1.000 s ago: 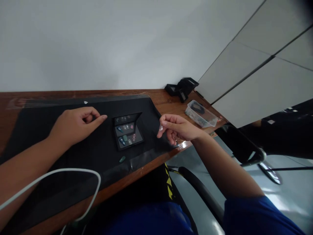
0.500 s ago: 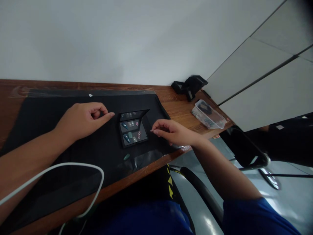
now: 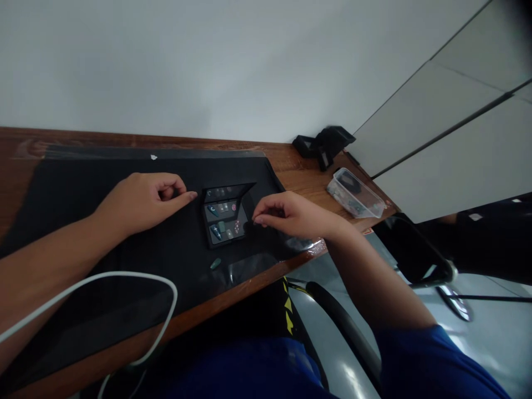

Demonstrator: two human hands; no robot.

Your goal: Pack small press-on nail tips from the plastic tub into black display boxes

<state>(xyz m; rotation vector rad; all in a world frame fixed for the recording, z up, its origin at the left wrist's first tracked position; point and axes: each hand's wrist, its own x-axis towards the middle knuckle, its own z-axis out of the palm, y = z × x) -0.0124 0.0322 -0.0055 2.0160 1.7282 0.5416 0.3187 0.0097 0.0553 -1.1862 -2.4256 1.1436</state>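
Note:
A small black hinged case lies unfolded on a dark mat, its mirrored lid tilted up at the back. Inside are press-on nails: a dark teal pointed nail, a green one, and several pale or pink pieces. One loose green nail rests on the mat in front of the case. Left of the case, my left hand has loosely curled fingers and an extended thumb, with nothing visible in it. Just right of the case, my right hand is pinched; whatever its fingertips hold is too small to make out.
The black mat covers much of the wooden table. A clear plastic tub and black boxes stand to the right. A white cable loops across the front left. A wall rises behind.
My right hand has shifted slightly left toward the case, and its thumb and forefinger are closer together. My left hand and the case have hardly moved.

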